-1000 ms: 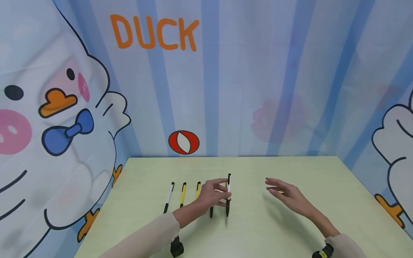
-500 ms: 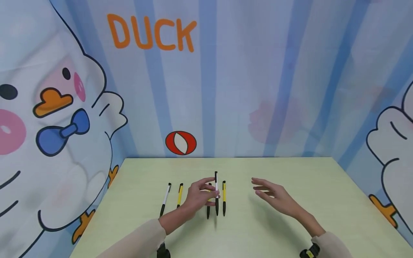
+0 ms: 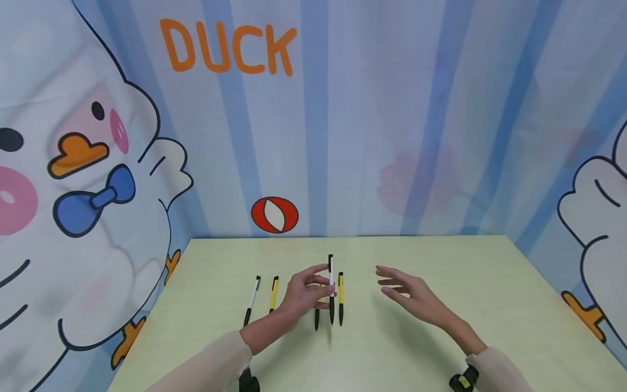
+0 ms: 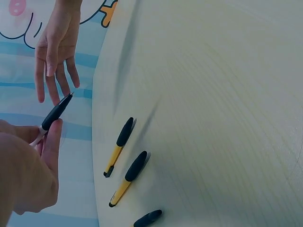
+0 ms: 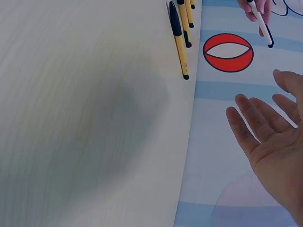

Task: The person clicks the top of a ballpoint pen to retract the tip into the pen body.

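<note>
My left hand (image 3: 303,296) pinches a white click pen (image 3: 331,283) with black grip and clip, raised above the table and nearly upright in the head view. Thumb and fingers close round its white barrel; in the left wrist view its black tip (image 4: 59,111) points up toward the other hand. Just right of it lies a yellow pen (image 3: 341,296) with a black grip. Another yellow pen (image 3: 317,320) is mostly hidden behind my left hand. My right hand (image 3: 411,294) hovers to the right, fingers extended and holding nothing.
Left of my left hand, a yellow pen (image 3: 274,294) and a white pen (image 3: 252,299) lie on the pale table (image 3: 441,256). A blue striped cloth (image 3: 362,136) with duck drawings stands behind and beside the table. Both wrists wear black devices.
My left hand has carried the white pen leftward, from in front of the rightmost yellow pen to just left of it. My right hand has also shifted left. The view has turned slightly.
</note>
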Demonstrator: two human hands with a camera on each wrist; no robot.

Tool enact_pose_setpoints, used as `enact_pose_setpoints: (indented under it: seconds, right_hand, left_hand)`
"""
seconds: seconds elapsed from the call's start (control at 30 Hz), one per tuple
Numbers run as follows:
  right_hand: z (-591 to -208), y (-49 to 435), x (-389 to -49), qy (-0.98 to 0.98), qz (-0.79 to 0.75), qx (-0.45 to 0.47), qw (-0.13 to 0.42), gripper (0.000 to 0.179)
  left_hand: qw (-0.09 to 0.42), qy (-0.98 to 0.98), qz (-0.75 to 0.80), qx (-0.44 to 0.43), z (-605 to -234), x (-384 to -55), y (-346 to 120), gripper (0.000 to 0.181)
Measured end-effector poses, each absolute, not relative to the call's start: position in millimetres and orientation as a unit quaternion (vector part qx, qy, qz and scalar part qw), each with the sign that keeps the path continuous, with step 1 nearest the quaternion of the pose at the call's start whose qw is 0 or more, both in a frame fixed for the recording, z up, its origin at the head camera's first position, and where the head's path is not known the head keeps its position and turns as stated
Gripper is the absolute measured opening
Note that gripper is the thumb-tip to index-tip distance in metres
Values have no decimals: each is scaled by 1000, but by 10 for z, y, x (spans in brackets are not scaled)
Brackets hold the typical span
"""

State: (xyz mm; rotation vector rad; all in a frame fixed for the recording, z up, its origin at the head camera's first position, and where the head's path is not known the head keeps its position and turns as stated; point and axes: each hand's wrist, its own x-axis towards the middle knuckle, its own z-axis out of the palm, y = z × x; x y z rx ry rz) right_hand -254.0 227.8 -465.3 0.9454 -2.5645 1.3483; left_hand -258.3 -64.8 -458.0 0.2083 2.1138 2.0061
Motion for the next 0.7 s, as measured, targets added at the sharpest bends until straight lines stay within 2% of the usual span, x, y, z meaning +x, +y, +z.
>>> enact_pose_setpoints:
  seconds: [0.3, 0.7]
  right_hand:
    - [-4657, 2181, -2555, -841, 448, 303, 35, 53]
    - [-4655, 1961, -2584, -820, 476, 316, -37, 84]
  left_hand:
    - [110, 710, 692, 67, -4555, -2550, -617, 58]
    - [119, 696, 703, 78, -4539, -2507, -554, 61]
